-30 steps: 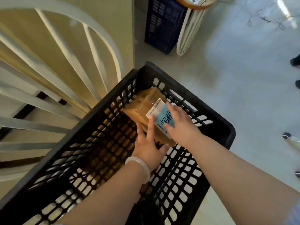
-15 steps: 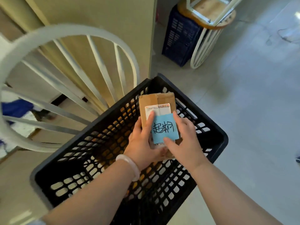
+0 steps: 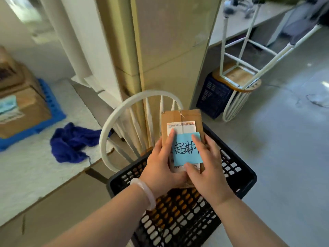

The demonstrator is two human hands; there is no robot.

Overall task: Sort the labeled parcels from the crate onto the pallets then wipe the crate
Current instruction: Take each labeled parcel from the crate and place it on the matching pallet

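Observation:
Both hands hold a small brown cardboard parcel (image 3: 185,117) upright above the black slatted crate (image 3: 236,177). A white shipping label and a blue sticky note (image 3: 186,151) with handwriting cover its face. My left hand (image 3: 160,168) grips the parcel's left side, with a pale bangle on the wrist. My right hand (image 3: 209,173) holds the right side and lower edge. The crate sits on the floor below the parcel, and no other parcel shows inside it. At the far left, a blue pallet (image 3: 53,111) carries stacked cardboard boxes (image 3: 23,107).
A dark blue cloth (image 3: 71,141) lies on the pale platform beside the pallet. A white chair back (image 3: 114,127) stands just left of the crate, against a beige pillar (image 3: 169,50). An upturned stool (image 3: 238,77) rests on a dark blue crate (image 3: 211,97) at the back right.
The parcel has come up out of the crate and now faces me, held in both hands. My view has lifted and swung left, bringing the blue pallet, boxes and cloth into sight.

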